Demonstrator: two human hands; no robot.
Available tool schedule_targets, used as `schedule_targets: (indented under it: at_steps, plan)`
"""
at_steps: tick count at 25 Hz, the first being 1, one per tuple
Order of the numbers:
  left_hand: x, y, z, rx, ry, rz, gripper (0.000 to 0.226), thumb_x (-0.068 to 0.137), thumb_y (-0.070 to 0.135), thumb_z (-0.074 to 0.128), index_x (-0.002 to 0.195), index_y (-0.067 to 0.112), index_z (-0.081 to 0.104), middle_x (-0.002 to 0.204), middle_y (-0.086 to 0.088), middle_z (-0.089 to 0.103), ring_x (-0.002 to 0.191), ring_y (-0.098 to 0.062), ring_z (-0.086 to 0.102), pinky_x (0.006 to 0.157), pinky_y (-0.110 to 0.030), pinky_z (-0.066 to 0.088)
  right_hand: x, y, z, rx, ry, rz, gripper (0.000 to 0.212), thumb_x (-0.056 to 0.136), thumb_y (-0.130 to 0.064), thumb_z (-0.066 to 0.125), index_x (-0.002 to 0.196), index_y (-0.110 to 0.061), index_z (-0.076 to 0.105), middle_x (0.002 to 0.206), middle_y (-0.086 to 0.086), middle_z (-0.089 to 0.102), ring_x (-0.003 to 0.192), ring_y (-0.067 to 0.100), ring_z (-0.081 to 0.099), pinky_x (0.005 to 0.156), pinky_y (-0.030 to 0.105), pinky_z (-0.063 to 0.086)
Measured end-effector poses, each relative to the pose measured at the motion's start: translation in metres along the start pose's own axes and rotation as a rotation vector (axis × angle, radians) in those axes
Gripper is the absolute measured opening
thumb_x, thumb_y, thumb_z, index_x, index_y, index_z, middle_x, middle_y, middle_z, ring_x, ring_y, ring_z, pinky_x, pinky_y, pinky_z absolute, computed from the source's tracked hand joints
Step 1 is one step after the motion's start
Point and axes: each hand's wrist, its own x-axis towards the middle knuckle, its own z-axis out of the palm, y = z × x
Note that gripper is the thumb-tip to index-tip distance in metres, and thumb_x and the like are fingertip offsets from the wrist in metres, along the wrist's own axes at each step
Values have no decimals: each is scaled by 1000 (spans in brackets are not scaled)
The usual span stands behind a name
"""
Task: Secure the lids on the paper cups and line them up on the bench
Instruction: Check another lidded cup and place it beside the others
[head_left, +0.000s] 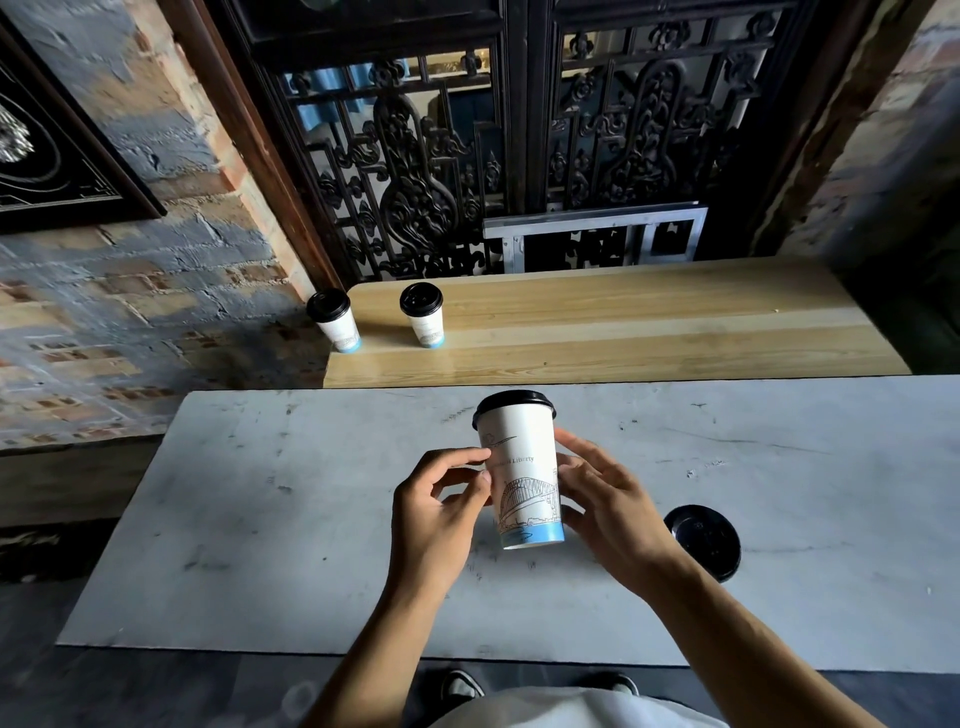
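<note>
A white paper cup (524, 467) with a line drawing, a blue base band and a black lid on top is slightly tilted just over the white table (270, 519), between both hands. My left hand (436, 514) touches its left side with thumb and fingertips. My right hand (608, 504) cradles its right side with fingers spread. A loose black lid (704, 540) lies on the table to the right of my right hand. Two more lidded cups stand on the wooden bench (649, 322) beyond the table, one at its left end (335, 322) and the other (423, 317) beside it.
A dark carved wooden screen and a metal frame (597, 234) stand behind the bench. A brick wall runs along the left. The bench surface to the right of the two cups holds nothing. My shoes show under the table's near edge.
</note>
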Motion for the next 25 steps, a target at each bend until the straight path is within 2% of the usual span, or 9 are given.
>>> schedule_targets:
  at_steps: [4, 7, 10, 13, 16, 19, 21, 25]
  plan:
    - [1, 0, 2, 23, -6, 42, 37, 87, -16, 64, 93, 16, 82, 97, -5, 71, 84, -16, 71, 74, -32, 63, 4, 4, -4, 54, -2, 20, 47, 88, -12, 66, 134, -13, 62, 121, 19, 67, 102, 26, 67, 93, 46, 53]
    - [1, 0, 3, 40, 12, 11, 34, 88, -13, 64, 92, 17, 82, 98, -3, 73, 86, -14, 72, 76, -32, 64, 6, 4, -5, 47, -14, 18, 50, 85, -16, 69, 134, -12, 64, 120, 21, 61, 108, 28, 64, 95, 51, 54]
    - [0, 0, 5, 15, 19, -36, 29, 91, -5, 67, 91, 20, 80, 100, 0, 77, 90, -18, 74, 74, -24, 60, 7, 3, -5, 67, -22, 10, 47, 86, -14, 70, 132, -11, 66, 119, 20, 58, 109, 27, 63, 89, 48, 57]
    - [-1, 1, 8, -32, 12, -77, 17, 90, 2, 72, 93, 18, 77, 97, -4, 78, 89, -20, 74, 74, -24, 61, 8, 1, -5, 89, -15, 2, 39, 96, -3, 59, 133, -14, 65, 119, 19, 62, 102, 25, 66, 82, 40, 57]
    - [-2, 1, 9, -25, 45, -83, 9, 89, 12, 77, 95, 17, 74, 96, -5, 78, 92, -20, 75, 78, -29, 63, 9, 2, -7, 122, -12, 12, 44, 97, 8, 45, 129, -12, 67, 118, 17, 67, 92, 25, 68, 77, 34, 57]
    - [0, 0, 8, 15, 56, -55, 14, 89, 4, 75, 96, 16, 75, 101, -5, 77, 93, -16, 74, 81, -34, 64, 8, 5, -7, 138, -8, 5, 40, 96, 13, 46, 119, -10, 70, 119, 14, 70, 92, 21, 71, 78, 31, 58]
    - [1, 0, 6, 47, 37, -13, 22, 89, -5, 69, 96, 15, 76, 103, -4, 75, 92, -12, 72, 80, -36, 65, 9, 7, -6, 150, -9, -9, 36, 93, 11, 54, 121, -9, 67, 124, 17, 68, 96, 22, 70, 82, 31, 58]
    - [3, -3, 5, 74, 10, 39, 39, 85, -19, 62, 99, 13, 79, 105, -4, 71, 92, -16, 72, 78, -40, 66, 15, 13, -10, 174, -53, -21, 65, 81, -3, 72, 142, 2, 51, 140, 26, 61, 125, 39, 61, 105, 45, 47]
